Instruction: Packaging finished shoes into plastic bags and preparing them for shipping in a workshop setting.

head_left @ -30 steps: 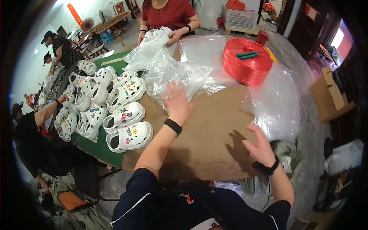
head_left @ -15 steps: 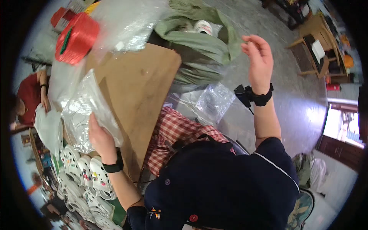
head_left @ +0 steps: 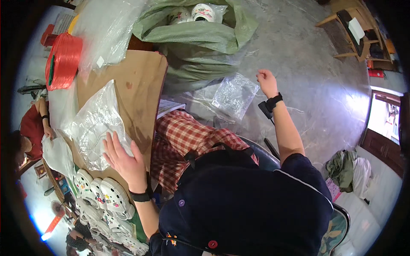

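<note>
My left hand is open, fingers spread, at the near edge of a clear plastic bag that lies flat on the brown tabletop. Whether its fingertips touch the bag I cannot tell. Out to the right, above the floor, my right hand hangs in the air with curled fingers and nothing visible in them. Rows of white clogs with colourful charms stand on the table just below my left hand. A green woven sack gapes beyond the table, with bagged white clogs inside.
Clear plastic sheeting and a roll of red twine occupy the table's far left. Beside them a person in a red top handles a whitish bag. Another clear bag lies on the floor; a wooden chair stands far right.
My right hand has dropped away from beside the sack, back toward me, and its fingers have curled in more. My left hand has turned and spread its fingers. The view has shifted.
</note>
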`<state>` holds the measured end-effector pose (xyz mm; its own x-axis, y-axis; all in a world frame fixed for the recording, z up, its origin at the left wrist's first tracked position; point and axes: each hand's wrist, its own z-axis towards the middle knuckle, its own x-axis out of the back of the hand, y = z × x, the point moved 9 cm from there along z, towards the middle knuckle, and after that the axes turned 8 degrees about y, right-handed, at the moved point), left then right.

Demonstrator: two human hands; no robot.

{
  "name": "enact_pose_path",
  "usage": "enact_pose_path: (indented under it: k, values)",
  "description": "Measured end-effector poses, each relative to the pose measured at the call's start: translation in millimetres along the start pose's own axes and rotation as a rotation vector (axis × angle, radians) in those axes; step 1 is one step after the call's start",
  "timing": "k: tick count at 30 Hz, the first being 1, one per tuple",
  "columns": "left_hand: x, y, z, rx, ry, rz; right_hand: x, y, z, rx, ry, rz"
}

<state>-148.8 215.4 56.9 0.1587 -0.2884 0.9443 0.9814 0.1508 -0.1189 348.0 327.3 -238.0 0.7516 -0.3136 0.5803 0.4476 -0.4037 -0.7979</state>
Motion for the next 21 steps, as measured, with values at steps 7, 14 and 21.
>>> enact_pose_path:
  k: [7,14,21]
  values:
    - [24.8,-50.7,-28.1,0.170,0.176,0.039,-22.8,-91.3,4.8,0.212,-0.081,0.104]
    - [-44.9,-80.4,-47.3,0.189,0.020,0.006,-65.5,-231.0,-51.8,0.359,-0.231,0.511]
    - [-13.8,-73.2,-32.4,0.340,0.275,-0.508,-134.1,-374.0,-231.6,0.863,-0.697,0.465]
